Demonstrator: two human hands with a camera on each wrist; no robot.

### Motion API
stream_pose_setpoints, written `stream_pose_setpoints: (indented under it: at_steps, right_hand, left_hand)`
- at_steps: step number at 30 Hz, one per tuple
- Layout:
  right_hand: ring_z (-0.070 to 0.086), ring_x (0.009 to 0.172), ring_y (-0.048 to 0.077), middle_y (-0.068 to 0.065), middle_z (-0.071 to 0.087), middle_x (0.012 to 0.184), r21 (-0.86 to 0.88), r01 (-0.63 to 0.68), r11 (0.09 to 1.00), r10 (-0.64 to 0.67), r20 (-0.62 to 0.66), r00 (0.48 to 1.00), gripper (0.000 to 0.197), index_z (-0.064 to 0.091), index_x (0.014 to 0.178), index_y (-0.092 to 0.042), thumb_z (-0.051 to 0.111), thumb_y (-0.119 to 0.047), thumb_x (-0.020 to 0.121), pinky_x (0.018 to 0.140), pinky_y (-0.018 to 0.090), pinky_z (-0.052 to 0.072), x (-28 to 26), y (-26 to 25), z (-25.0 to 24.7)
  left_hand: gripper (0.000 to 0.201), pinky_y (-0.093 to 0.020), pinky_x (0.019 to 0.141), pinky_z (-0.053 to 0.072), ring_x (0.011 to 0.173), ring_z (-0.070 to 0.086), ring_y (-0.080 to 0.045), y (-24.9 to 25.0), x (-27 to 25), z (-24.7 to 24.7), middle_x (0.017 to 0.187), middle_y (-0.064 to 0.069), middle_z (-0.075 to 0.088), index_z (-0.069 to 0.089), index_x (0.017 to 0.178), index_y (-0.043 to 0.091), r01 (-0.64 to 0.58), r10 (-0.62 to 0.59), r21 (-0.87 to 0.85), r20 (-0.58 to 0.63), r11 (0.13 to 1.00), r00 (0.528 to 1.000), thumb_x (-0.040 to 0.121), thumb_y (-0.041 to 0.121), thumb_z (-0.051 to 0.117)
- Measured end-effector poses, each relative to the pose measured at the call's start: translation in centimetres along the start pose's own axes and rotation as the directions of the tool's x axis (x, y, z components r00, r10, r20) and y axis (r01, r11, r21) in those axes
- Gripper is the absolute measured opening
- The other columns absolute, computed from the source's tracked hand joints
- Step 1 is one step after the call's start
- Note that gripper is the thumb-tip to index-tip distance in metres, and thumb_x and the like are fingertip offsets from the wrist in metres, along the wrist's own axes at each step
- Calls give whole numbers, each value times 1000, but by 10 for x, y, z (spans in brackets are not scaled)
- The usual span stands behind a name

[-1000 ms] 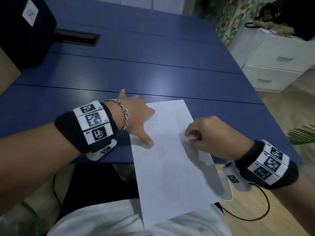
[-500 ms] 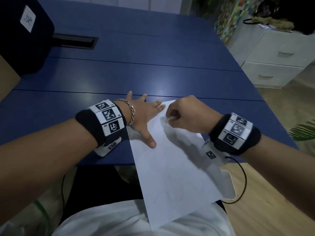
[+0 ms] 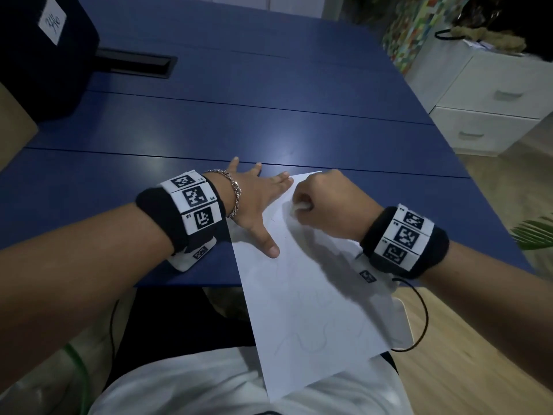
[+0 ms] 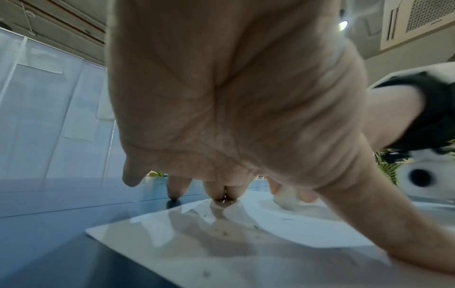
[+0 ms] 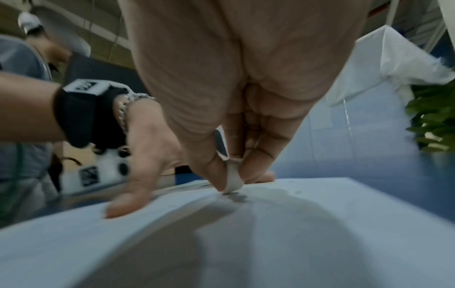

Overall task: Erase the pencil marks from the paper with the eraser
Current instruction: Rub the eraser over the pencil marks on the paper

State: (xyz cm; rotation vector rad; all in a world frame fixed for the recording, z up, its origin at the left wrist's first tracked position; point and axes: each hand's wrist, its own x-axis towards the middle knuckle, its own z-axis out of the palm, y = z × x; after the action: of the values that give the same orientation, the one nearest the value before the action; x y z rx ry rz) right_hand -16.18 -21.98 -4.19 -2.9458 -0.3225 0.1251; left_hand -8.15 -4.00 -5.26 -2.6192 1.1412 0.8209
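A white sheet of paper (image 3: 302, 298) lies at the near edge of the blue table (image 3: 239, 127) and hangs over toward my lap. Faint pencil lines (image 3: 302, 342) show on its lower part. My left hand (image 3: 257, 202) lies flat with fingers spread, thumb and palm pressing the paper's upper left edge (image 4: 172, 239). My right hand (image 3: 323, 205) pinches a small white eraser (image 5: 232, 175) between thumb and fingers, its tip pressed on the paper near the top corner. The same eraser (image 3: 300, 205) shows white under my curled fingers in the head view, and in the left wrist view the eraser (image 4: 286, 198) is at the right.
A dark bag (image 3: 36, 55) with a white label sits at the table's far left beside a black cable slot (image 3: 137, 62). A white drawer unit (image 3: 490, 106) stands right of the table. A black cable (image 3: 419, 319) hangs from my right wrist. Eraser crumbs (image 4: 221, 231) dot the paper.
My right hand has moved with the eraser from the paper's middle right up to its top corner, close to the left hand. The left hand's fingers have spread flatter.
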Motion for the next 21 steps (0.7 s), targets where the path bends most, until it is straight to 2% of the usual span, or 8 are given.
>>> stream_pose_setpoints:
  at_steps: [4,6,8,12,14,17,19,21]
  right_hand:
    - [47,58,19,1,58,62,5,67,998,-67,72,995,12,59,68,-11,58,-17,79,56,35,42,-7,-12,6]
    - [47,58,16,-2,57,61,0,11,1000,-11,51,999,12,60,67,-18,61,-18,79,57,34,42,1,0,0]
    - [41,54,14,-4,48,56,13,-29,1000,29,10,1000,23,50,60,-23,62,-18,79,55,30,35,4,6,-4]
    - [32,51,13,-3,39,54,14,86,996,-87,43,995,21,46,59,-15,57,-13,77,50,28,26,-5,-14,3]
    - [38,52,9,-6,47,58,16,92,996,-93,84,992,19,52,62,-20,58,-14,79,51,24,30,-6,-10,0]
    - [42,56,9,-7,50,61,14,31,999,-31,20,999,32,43,58,-32,60,-13,78,54,24,30,-6,16,-11]
    - [49,62,15,-4,57,66,25,24,999,-24,1,1000,24,51,62,-28,60,-11,77,59,31,40,-12,28,-12]
    - [54,68,20,-4,63,73,26,41,999,-41,13,999,13,61,70,-21,61,-11,78,64,36,48,-19,31,-9]
  left_hand:
    - [159,-75,115,-16,157,-18,-36,-2,0,2,167,25,-23,-23,159,39,-8,8,-11,-11,1000,1000,42,102,63]
    - [158,-75,115,-15,157,-18,-36,0,-1,2,167,25,-23,-24,159,39,1,-1,-3,-8,1000,1000,44,102,63]
    - [158,-75,115,-14,157,-17,-36,0,0,2,167,24,-23,-24,159,38,7,-7,7,-6,1000,1000,44,102,63]
    - [160,-76,114,-15,157,-16,-38,-3,3,3,168,23,-22,-23,159,38,-5,5,4,-16,1000,1000,40,104,61]
    - [159,-77,114,-14,158,-16,-38,-1,2,2,169,22,-22,-23,160,37,-7,7,26,-11,1000,1000,42,103,62]
    - [154,-78,114,-11,157,-19,-36,2,-2,-7,171,17,-18,-19,162,36,-20,21,107,-1,994,1000,49,99,66]
    - [144,-76,116,-10,157,-20,-34,-1,-7,-16,172,14,-16,-14,163,39,-31,30,138,10,990,1000,58,91,71]
    - [130,-69,122,-3,159,-14,-30,-6,-9,-22,172,12,-14,-8,163,43,-47,44,108,29,993,999,70,77,76]
